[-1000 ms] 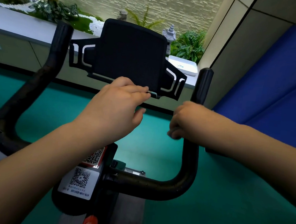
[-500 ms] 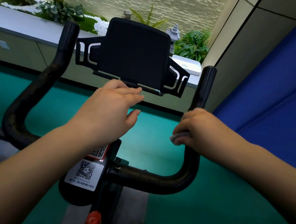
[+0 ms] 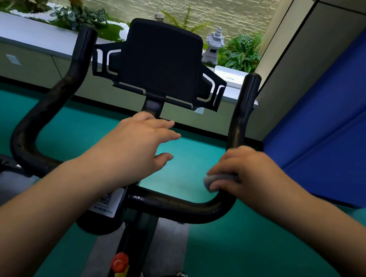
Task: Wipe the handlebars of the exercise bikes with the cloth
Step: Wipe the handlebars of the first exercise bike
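Observation:
The exercise bike's black handlebars curve up on both sides: the left bar and the right bar. My right hand is wrapped round the lower part of the right bar and grips a grey cloth against it; only a small fold of cloth shows under the fingers. My left hand hovers in the middle with relaxed, spread fingers, just below the black tablet holder, holding nothing.
A red knob sits on the bike's stem below. A sticker with a code is on the frame. Beyond are a grey ledge with plants, a small stone lantern, a white box, and blue padding at right.
My right hand with the cloth has slid down the right bar toward its bend. My left hand has dropped away from the tablet holder's lower edge.

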Demonstrator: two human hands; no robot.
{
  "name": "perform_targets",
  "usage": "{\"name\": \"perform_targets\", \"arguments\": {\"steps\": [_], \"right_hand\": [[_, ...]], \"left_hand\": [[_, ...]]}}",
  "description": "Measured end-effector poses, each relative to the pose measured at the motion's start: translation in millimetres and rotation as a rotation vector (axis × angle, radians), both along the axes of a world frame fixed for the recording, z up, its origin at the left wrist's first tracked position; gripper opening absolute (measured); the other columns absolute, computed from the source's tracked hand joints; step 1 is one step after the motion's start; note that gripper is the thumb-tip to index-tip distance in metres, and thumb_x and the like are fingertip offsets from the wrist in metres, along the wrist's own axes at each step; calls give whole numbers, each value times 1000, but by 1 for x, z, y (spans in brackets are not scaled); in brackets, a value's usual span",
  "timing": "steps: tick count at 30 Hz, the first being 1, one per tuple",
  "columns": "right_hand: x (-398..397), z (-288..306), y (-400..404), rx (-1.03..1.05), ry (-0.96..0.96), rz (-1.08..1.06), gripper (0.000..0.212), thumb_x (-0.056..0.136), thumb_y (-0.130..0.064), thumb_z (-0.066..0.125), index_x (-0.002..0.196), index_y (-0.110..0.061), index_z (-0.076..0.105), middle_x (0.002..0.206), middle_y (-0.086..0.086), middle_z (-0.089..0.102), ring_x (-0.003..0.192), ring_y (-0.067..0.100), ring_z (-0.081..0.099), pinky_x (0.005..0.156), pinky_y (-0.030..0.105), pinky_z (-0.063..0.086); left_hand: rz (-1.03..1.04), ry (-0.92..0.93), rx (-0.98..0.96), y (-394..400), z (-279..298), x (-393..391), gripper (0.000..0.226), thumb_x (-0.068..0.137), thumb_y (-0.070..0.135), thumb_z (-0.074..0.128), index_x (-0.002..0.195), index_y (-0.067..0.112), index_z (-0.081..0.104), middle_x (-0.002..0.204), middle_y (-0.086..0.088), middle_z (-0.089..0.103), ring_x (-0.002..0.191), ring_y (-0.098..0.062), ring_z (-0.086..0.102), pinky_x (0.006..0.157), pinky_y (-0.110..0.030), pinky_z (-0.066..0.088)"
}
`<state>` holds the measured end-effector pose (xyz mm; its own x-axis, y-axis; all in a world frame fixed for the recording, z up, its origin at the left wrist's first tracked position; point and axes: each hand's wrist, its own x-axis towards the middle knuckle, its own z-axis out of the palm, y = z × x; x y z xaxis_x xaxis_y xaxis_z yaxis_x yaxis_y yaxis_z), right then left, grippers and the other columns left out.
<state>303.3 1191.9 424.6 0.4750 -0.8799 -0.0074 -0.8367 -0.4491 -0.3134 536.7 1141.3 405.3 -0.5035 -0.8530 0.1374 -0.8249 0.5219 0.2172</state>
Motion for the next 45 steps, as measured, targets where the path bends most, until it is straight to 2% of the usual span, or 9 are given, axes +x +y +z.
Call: {"name": "perform_targets", "arguments": {"steps": [4,9,13,18,26,32,35,42,45], "right_hand": [[-15,-6,-21,-223,-68,-117,11,77,-30,77,86,-24,78,84,-4,66,83,19,56,75,25,40],[-2,-25,22,-158,-213,-19,15,74,-35,69,84,-26,76,79,-11,66,81,5,51,76,10,37],[-23,-24,-10,-291,-255,-145,19,78,-33,74,94,-24,75,88,-8,63,88,17,55,76,23,39],[-18,-48,25,-296,-524,-160,21,77,-26,76,97,-20,74,92,-8,60,88,13,58,78,29,50],[-25,-57,2,-308,-827,-416,17,82,-12,71,92,-23,64,97,2,52,90,-9,50,81,3,36],[-3,-78,45,-246,-1057,-494,17,82,-30,63,86,-45,56,94,-9,56,89,8,55,82,18,44],[-2,-71,17,-219,-1119,-718,18,89,-20,62,82,-34,53,98,4,59,87,10,56,85,33,48],[22,-83,59,-159,-1298,-852,12,94,-18,55,89,-27,48,86,-12,56,77,-2,53,77,23,46],[18,-79,30,-158,-1299,-966,10,96,-24,54,88,-26,48,86,-9,57,78,3,54,81,32,50]], "left_hand": [[88,14,-29,14,3,7,48,84,39,65,130,33,56,144,9,45,128,-22,38,105,-42,34],[288,18,-17,30,4,26,56,83,42,62,136,30,50,144,7,47,129,-26,39,105,-50,36],[415,13,26,39,4,26,67,85,49,54,146,25,36,148,3,41,133,-27,35,106,-49,32],[497,45,17,56,0,23,57,86,43,59,138,20,49,145,1,45,131,-29,37,106,-51,33],[487,45,-44,73,-22,10,58,86,44,41,132,13,57,138,-3,54,121,-32,45,102,-48,36],[476,56,-135,74,-31,10,55,88,37,41,132,7,56,134,-8,56,119,-33,47,103,-43,33],[470,50,-163,74,-34,9,53,89,33,40,131,5,57,133,-9,57,118,-33,47,103,-43,33],[426,74,-233,77,-40,10,51,93,31,36,131,3,56,131,-11,58,120,-34,48,104,-44,33],[411,70,-245,76,-41,11,51,94,31,35,131,3,55,132,-11,57,122,-34,47,106,-43,31]]}}
